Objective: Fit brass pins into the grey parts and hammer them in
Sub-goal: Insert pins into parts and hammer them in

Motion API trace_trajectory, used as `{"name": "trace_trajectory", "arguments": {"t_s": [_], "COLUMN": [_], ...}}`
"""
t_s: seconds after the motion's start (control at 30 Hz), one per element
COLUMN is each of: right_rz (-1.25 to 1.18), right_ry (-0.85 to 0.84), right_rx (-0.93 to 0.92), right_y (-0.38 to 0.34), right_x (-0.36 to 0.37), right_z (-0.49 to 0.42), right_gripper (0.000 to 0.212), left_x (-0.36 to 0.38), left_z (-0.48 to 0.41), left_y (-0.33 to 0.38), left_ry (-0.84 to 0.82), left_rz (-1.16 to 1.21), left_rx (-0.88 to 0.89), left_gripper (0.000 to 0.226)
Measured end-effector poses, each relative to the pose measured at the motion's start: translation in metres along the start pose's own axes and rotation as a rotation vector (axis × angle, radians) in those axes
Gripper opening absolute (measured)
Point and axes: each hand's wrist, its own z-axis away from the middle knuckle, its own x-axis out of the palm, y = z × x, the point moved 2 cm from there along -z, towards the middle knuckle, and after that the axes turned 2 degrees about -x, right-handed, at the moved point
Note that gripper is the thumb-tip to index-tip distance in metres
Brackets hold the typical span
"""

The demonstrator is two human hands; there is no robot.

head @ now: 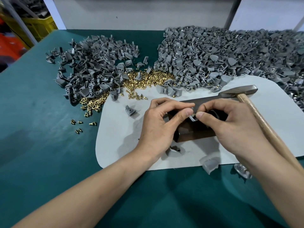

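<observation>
Looking down on the green desk point(41, 129), we see both hands meeting over a dark metal block point(195, 134) that stands on a white mat point(115, 142).

The left hand point(158, 127) holds a grey part point(192, 118) just above the block, its thumb and curled fingers point(185, 112) clamped on it. The right hand point(230, 129) pinches a brass pin point(194, 115) between thumb and forefinger, pressed together on it and touching the grey part. The pin is small and partly hidden, so we cannot tell how far it sits in.

A hammer point(238, 92) lies with its metal head beside the far end of the block. Its wooden handle runs back under the right wrist, and we cannot tell whether the hand touches it.

Behind the mat lie two heaps of grey parts: a smaller left heap point(92, 68) and a larger right heap point(213, 55), in which brass shows on several pieces. Between them spreads a pile of pins point(148, 78), spilling onto the mat's far edge. A few loose pins point(79, 124) lie on the desk left of the mat.

One stray part point(130, 110) lies on the mat left of the left hand — and more parts point(210, 163) lie at the mat's near edge.
</observation>
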Motion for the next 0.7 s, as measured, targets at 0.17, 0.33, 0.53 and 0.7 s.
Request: {"name": "trace_trajectory", "arguments": {"t_s": [0.17, 0.33, 0.53, 0.7], "right_rz": [-0.062, -0.092, -0.113, -0.124], "right_ry": [-0.027, -0.034, -0.064, -0.067], "right_rx": [0.013, 0.008, -0.01, -0.008], "right_y": [-0.0012, 0.0015, 0.0024, 0.0033], "right_x": [-0.0008, -0.0017, -0.0028, -0.003], "right_z": [-0.0024, -0.0033, -0.004, -0.0038], "right_gripper": [0.015, 0.016, 0.018, 0.017], "left_x": [0.0013, 0.0019, 0.0022, 0.0027], "left_z": [-0.0023, -0.0033, -0.0042, -0.0044], "left_y": [0.0002, 0.0, -0.0023, -0.0024], "left_ry": [0.012, 0.012, 0.019, 0.018], "left_rz": [0.026, 0.01, -0.001, -0.002], "left_rx": [-0.014, 0.029, 0.064, 0.087], "left_gripper": [0.016, 0.017, 0.018, 0.02]}}
